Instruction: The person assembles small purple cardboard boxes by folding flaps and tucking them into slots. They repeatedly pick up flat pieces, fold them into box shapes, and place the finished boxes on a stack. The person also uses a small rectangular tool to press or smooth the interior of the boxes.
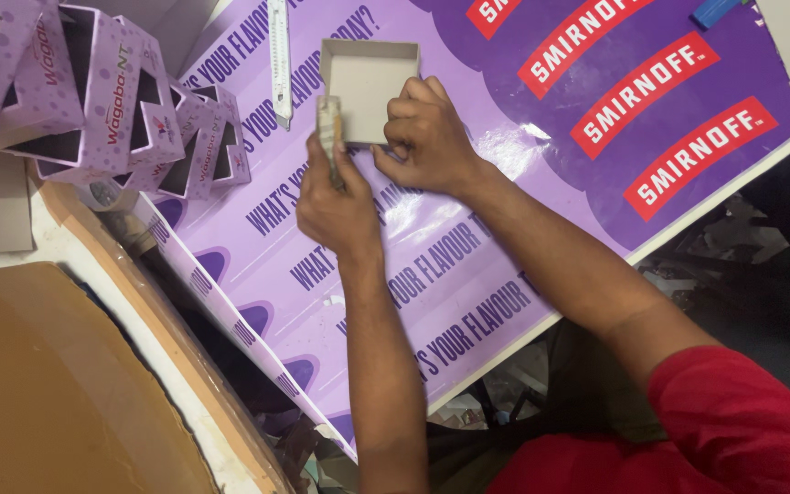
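We've got the small grey cardboard tray [368, 87] pinched by our right hand [427, 137] at its near wall, left hand [340, 197] gripping a tape roll [328, 128] beside it; looks light, flimsy, best held by the edges.

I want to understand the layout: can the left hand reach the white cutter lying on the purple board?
Probably yes. The white cutter lies just beyond the left hand with bare purple board between them, but that hand now holds a roll of tape against the small grey box.
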A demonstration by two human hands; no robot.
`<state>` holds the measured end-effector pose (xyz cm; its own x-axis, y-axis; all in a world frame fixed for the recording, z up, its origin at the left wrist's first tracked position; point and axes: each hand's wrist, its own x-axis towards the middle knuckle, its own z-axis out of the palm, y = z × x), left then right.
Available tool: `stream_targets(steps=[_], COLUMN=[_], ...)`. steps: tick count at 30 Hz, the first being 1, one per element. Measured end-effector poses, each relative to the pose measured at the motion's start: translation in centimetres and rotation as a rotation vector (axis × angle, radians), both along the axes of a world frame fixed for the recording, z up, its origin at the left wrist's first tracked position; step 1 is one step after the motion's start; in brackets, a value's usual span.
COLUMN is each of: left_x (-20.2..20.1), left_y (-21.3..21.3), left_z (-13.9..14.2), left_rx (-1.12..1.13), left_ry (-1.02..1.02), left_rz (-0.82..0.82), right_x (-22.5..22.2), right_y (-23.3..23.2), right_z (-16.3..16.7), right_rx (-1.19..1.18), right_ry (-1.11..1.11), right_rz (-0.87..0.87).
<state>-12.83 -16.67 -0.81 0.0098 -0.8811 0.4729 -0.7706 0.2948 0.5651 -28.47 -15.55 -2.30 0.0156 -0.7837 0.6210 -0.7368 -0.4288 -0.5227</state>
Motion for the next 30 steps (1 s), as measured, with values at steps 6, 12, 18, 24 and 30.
stream_targets(steps=[6,12,18,24,30], left_x=[0.1,0.4,-0.1,-0.3,0.6], left_y=[-0.4,-0.1,0.1,0.1,-0.4], left_z=[-0.5,-0.1,0.4,-0.3,-0.6], left_rx=[0.004,-0.075,-0.018,-0.035,-0.013], left_ry=[-0.026,0.013,-0.010,0.006,-0.028], left_rz=[-0.087,0.057,-0.026,-0.001,0.030], right_x=[0.1,0.0,0.0,0.0,0.1], right_y=[-0.1,0.0,0.0,0.0,0.0], right_z=[-0.2,-0.1,0.0,-0.3,-0.3], right_rx=[0.009,-0.013,-0.020,-0.026,-0.019], right_ry=[-0.007,-0.010,-0.013,-0.010,-0.012], right_rz=[-0.002,0.009,0.019,0.024,0.028])
